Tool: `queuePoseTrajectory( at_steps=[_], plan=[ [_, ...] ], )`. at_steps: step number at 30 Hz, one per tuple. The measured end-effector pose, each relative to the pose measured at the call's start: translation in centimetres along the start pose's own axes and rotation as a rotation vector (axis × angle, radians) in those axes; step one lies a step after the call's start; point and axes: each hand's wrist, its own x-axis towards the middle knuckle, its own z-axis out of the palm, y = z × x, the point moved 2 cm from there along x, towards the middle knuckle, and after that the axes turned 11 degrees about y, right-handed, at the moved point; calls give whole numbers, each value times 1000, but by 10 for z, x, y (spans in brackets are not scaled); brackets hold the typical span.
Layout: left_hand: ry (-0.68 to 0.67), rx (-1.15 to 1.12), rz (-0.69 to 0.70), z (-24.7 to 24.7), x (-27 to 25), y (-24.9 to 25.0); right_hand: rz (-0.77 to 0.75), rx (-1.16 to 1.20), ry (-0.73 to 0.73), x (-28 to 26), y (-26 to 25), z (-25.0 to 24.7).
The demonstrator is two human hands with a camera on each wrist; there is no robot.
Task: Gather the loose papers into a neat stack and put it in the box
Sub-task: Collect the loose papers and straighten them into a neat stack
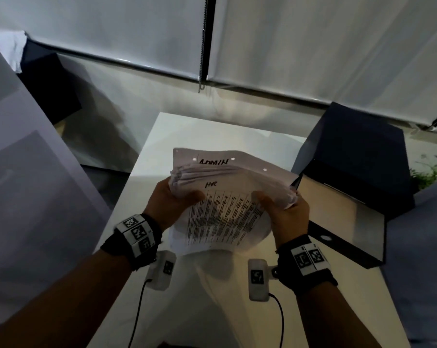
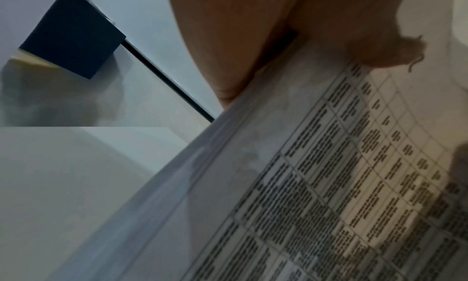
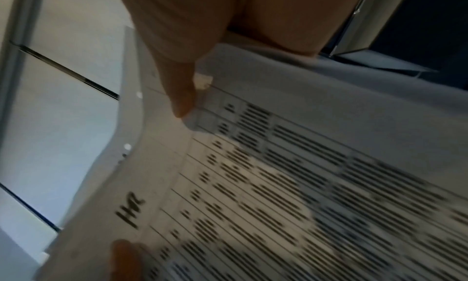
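Here, largest first.

Blinds: pale roller blinds (image 1: 312, 46) fill the far side, with a bead chain (image 1: 203, 43) hanging between two panels.

Table: a white table (image 1: 212, 297) runs from the near edge toward the blinds; both forearms reach over it.

Box: a dark box (image 1: 348, 222) with a tan inside sits at the table's right edge, its dark lid (image 1: 358, 151) tipped up behind it. The near wall has a round white hole. In the right wrist view the box's dark edge (image 3: 418, 35) shows just beyond the hand.

Second dark box: another dark box (image 1: 51, 89) stands well apart at far left; it also shows in the left wrist view (image 2: 73, 33).

Stack of papers: the stack of papers (image 1: 227, 197) is held up above the table, just left of the box opening, not inside it. The edges are uneven. The front sheet is a printed table with "HR" handwritten on top; a sheet behind it reads "ADMIN". The printed grid is seen close up in both wrist views (image 2: 329, 185) (image 3: 278, 185).

Left hand: the left hand (image 1: 169, 204) grips the stack's left side, thumb on the front sheet, fingers behind.

Right hand: the right hand (image 1: 285, 209) grips the right side in the same way, thumb (image 3: 177, 85) pressed on the front sheet.

Wrist bands: black bands with white coded markers (image 1: 137, 231) (image 1: 310, 257) wrap both wrists.

Plant: green leaves (image 1: 428, 172) show at far right.
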Motion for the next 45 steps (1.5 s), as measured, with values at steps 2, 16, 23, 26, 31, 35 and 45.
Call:
queuePoseTrajectory(
  at_steps=[2, 16, 23, 26, 31, 35, 45],
  plan=[
    [-1, 34, -22, 2, -4, -3, -18, 34, 32, -1, -2, 3],
    [8, -41, -66, 4, 3, 4, -76, -59, 287, 29, -29, 26],
    [19, -50, -84, 3, 3, -2, -69, -207, 304, 30, -17, 25],
    [18, -46, -75, 3, 5, 1, -57, -209, 308, 27, -15, 23],
    [28, -55, -70, 1, 5, 4, -52, -171, 320, 23, -22, 22],
    [30, -58, -67, 2, 6, 5, -31, -237, 313, 24, -24, 25],
    [46, -38, -47, 3, 8, 8, -79, -352, 296, 23, -29, 24]
  ],
)
